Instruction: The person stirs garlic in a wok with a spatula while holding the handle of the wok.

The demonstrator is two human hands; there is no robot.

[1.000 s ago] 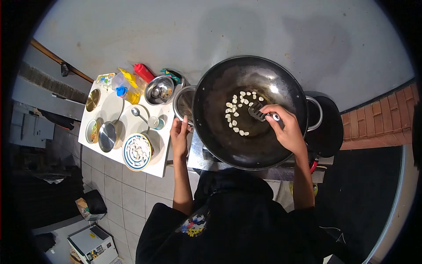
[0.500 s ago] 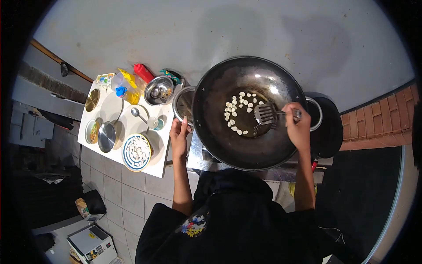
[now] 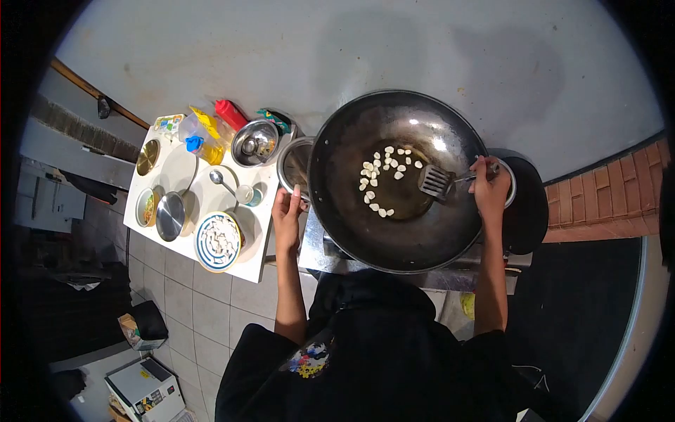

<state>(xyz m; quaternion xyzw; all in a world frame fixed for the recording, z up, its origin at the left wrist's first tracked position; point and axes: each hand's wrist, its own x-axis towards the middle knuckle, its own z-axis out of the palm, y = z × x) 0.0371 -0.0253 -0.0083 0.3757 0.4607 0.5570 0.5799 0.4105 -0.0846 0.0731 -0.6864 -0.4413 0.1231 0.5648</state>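
Grey wall (image 3: 281,49), white table (image 3: 246,264) beside wok (image 3: 394,232); left fingers (image 3: 292,199) round its edge, right fingers (image 3: 485,172) round spatula (image 3: 434,181).

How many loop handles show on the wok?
2. Left handle at the wok's left rim, gripped by the left hand; right handle at the right rim, partly hidden behind the right hand holding the spatula.

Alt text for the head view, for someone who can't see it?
Seen from above, a person's right hand holds a slotted spatula inside a large black wok, beside pale pieces at its centre; the left hand grips the wok's handle. A white table with bowls and bottles stands alongside.
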